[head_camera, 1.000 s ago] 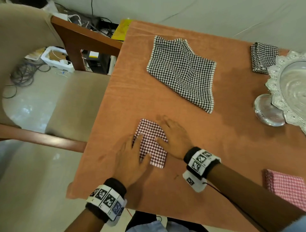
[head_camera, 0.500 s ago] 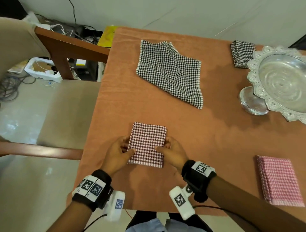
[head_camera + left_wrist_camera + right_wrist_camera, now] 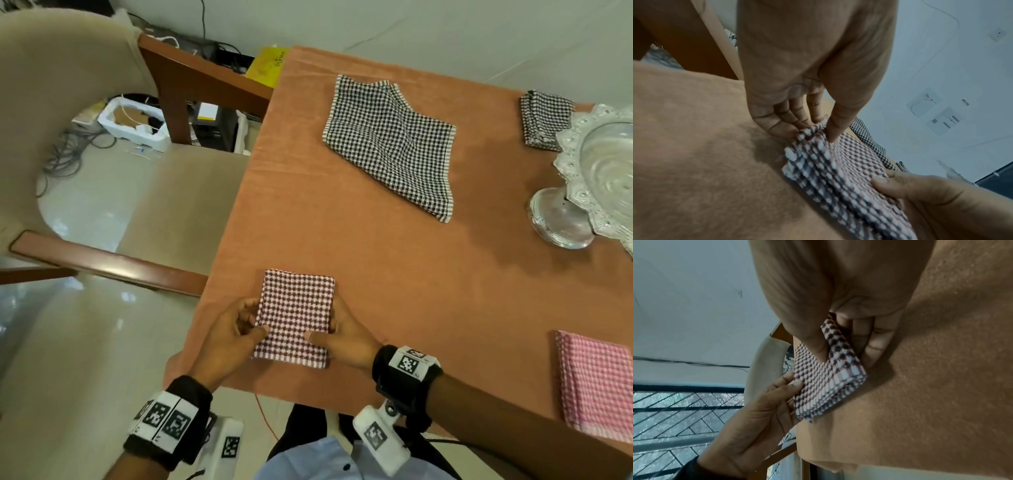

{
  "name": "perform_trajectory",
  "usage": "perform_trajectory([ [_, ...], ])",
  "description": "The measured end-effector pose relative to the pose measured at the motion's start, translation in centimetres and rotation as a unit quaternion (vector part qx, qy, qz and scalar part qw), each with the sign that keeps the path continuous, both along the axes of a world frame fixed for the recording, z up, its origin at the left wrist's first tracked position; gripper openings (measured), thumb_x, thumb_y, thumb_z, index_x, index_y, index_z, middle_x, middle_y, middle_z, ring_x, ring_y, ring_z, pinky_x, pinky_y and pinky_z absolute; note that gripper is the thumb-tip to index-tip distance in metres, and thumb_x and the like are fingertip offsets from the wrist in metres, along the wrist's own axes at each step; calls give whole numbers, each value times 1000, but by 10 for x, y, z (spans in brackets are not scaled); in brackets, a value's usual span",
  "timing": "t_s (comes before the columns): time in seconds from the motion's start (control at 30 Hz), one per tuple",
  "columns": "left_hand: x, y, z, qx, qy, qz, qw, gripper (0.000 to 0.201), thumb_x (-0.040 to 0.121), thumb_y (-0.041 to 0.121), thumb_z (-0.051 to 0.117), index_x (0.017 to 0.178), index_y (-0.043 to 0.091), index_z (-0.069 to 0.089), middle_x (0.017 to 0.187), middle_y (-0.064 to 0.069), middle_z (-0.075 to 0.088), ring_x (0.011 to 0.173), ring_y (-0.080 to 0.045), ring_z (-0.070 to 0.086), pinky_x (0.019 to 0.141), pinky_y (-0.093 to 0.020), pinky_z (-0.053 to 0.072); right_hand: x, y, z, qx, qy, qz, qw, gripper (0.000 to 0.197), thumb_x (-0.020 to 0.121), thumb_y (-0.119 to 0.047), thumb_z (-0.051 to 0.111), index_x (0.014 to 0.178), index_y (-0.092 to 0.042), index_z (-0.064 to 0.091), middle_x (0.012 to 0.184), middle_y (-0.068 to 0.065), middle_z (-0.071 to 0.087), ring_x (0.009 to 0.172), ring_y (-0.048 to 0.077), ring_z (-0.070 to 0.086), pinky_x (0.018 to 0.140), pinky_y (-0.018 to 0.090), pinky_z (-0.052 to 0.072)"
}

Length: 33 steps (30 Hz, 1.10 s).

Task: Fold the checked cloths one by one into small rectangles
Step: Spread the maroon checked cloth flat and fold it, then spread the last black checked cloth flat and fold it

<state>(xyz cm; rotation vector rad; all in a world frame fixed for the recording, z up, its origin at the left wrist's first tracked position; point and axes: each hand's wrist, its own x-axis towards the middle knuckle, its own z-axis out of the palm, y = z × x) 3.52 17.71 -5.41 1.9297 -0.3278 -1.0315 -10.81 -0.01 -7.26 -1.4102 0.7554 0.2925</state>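
Note:
A maroon checked cloth (image 3: pixel 294 317), folded into a small rectangle, lies near the table's front left edge. My left hand (image 3: pixel 236 330) pinches its left side, thumb on top and fingers under the edge. My right hand (image 3: pixel 342 337) pinches its right side the same way. In the left wrist view the thumb presses the maroon cloth (image 3: pixel 838 164) and its near corner is raised off the table. The right wrist view shows the same cloth (image 3: pixel 822 382) held between both hands. An unfolded black checked cloth (image 3: pixel 390 144) lies flat at the far middle.
A folded black checked cloth (image 3: pixel 544 118) sits at the far right beside a silver footed bowl (image 3: pixel 603 178). A folded pink checked cloth (image 3: pixel 599 380) lies at the near right. An armchair (image 3: pixel 113 192) stands left of the orange-covered table (image 3: pixel 411 274).
A second ago both hands pressed flat on the maroon cloth. They have since shifted to its two sides and now pinch its edges, with the cloth squared into a neat rectangle.

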Motion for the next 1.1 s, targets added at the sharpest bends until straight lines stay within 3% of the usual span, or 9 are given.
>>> perform_trajectory([
  [0.2, -9, 5, -1, 30, -89, -31, 995, 33, 91, 15, 67, 120, 25, 54, 103, 5, 66, 95, -17, 63, 81, -32, 54, -3, 5, 8, -125, -52, 8, 991, 79, 77, -43, 71, 117, -82, 16, 138, -14, 48, 124, 10, 53, 98, 49, 52],
  [0.27, -10, 3, -2, 69, -267, -85, 957, 38, 89, 35, 61, 124, 23, 52, 115, 5, 62, 103, -15, 56, 88, -34, 46, -10, -4, 11, -189, -66, 25, 980, 85, 85, -33, 70, 109, -87, 8, 120, -9, 55, 107, 9, 56, 89, 36, 53],
  [0.37, -19, -1, -7, 134, -399, -212, 882, 67, 88, 60, 42, 146, 25, 40, 148, -6, 46, 135, -27, 40, 112, -48, 32, -26, -15, 17, -230, -38, 108, 966, 82, 91, -35, 66, 143, -61, 8, 105, -11, 55, 81, 2, 58, 72, 19, 47],
  [0.43, -30, -9, -11, 147, -403, -258, 866, 77, 87, 68, 35, 153, 29, 29, 162, -9, 23, 149, -32, 17, 121, -50, 16, -36, -19, 10, -247, -1, 156, 956, 71, 91, -41, 62, 148, -46, 20, 96, -15, 61, 76, 4, 61, 70, 31, 54],
  [0.53, -35, -17, -20, 176, -345, -270, 882, 84, 83, 72, 37, 155, 32, 21, 165, -8, 7, 152, -31, 5, 122, -51, 11, -44, -15, 5, -228, 13, 173, 958, 66, 84, -53, 60, 141, -48, 28, 89, -11, 68, 79, 7, 66, 77, 42, 57],
  [0.73, -28, -24, -17, 150, -318, -231, 907, 75, 84, 38, 73, 149, 25, 38, 162, -10, 19, 148, -29, 19, 120, -44, 16, -39, 3, 12, -185, -14, 125, 975, 74, 87, -32, 69, 148, -35, 26, 124, 2, 63, 94, 14, 66, 77, 27, 51],
  [0.87, -24, -27, -10, 167, -313, -248, 901, 67, 85, 39, 70, 146, 28, 43, 162, -7, 21, 146, -29, 23, 118, -46, 21, -52, -17, 14, -184, 4, 114, 976, 66, 87, -36, 70, 142, -39, 34, 110, -1, 66, 84, 12, 67, 76, 28, 53],
  [0.97, -15, -37, 1, 168, -363, -247, 882, 62, 82, 52, 50, 137, 25, 54, 154, -7, 38, 140, -28, 35, 115, -47, 29, -53, -58, 16, -243, 29, 119, 962, 48, 86, -48, 64, 131, -38, 49, 94, -9, 66, 86, 11, 65, 83, 34, 54],
  [1.1, 18, -73, 11, 148, -397, -269, 865, 55, 85, 51, 52, 132, 23, 55, 145, -7, 49, 136, -28, 41, 112, -48, 35, -33, -129, 23, -300, 48, -31, 952, 40, 88, -40, 65, 126, -35, 53, 100, -14, 66, 92, 12, 64, 85, 32, 53],
])
